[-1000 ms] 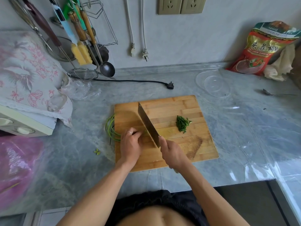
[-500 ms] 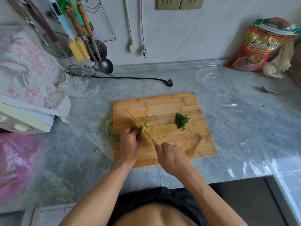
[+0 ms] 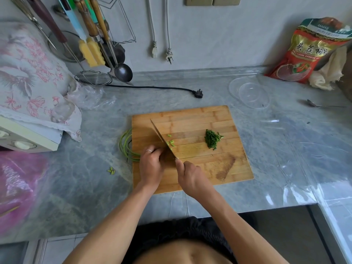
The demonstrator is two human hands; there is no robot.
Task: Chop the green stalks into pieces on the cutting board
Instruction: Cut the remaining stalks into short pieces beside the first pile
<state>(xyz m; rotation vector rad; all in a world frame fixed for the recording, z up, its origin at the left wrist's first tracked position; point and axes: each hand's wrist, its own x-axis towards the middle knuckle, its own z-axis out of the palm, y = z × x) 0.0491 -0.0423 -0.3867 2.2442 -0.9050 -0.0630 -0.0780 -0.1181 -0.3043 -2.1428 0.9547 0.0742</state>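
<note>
Since a second ago the knife [image 3: 163, 140] has dropped from its broad raised face to a thin edge-on line across the cutting board [image 3: 192, 149], and a few fresh light-green pieces [image 3: 170, 142] now lie just right of the blade where none lay before. Nearest, the right hand [image 3: 190, 177] is wrapped tight around the knife handle at about 5 o'clock from the blade, much as before. Beside it, at 9 o'clock, the left hand [image 3: 151, 164], a ring on one finger, presses curled fingers down on the green stalks [image 3: 126, 147], knuckles against the blade. Those stalks loop off the board's left edge onto the grey desk [image 3: 276, 149]. Stray cut bits [image 3: 111, 171] lie on the desk at 8 o'clock from the board, unchanged. Farther along, at 3 o'clock from the blade, the dark green chopped pile [image 3: 211, 139] sits where it was. Beyond the board, a black plug [image 3: 198, 93] lies at 12 o'clock and a clear lid [image 3: 249, 92] at 1 o'clock.
</note>
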